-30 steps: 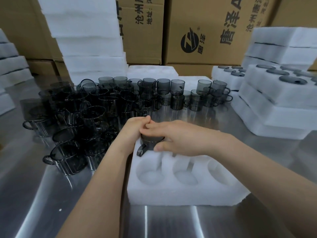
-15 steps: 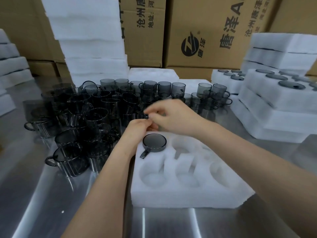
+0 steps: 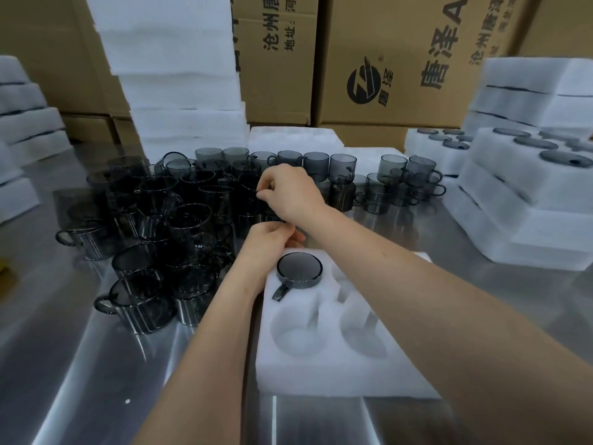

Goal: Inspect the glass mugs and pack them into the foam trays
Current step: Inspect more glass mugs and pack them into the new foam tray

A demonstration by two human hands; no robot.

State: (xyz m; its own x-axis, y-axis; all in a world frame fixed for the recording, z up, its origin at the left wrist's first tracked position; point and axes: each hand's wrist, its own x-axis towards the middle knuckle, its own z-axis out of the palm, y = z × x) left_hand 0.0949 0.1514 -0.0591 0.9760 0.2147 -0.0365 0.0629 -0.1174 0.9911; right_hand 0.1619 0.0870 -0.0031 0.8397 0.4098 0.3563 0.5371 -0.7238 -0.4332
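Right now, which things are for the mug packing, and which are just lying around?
For the job: loose glass mugs, the packed mug, the front foam tray.
Just lying about: cardboard boxes, tall foam stack, already filled trays.

Soft, even light, probably from overhead, keeps the scene moderately bright with faint shadows. Glare streaks run down the steel table (image 3: 80, 364) at lower left and centre. The smoked glass mugs (image 3: 189, 220) merge into one dark mass, centre left. Wide-angle bending tilts the foam stacks (image 3: 173, 59) at both edges.
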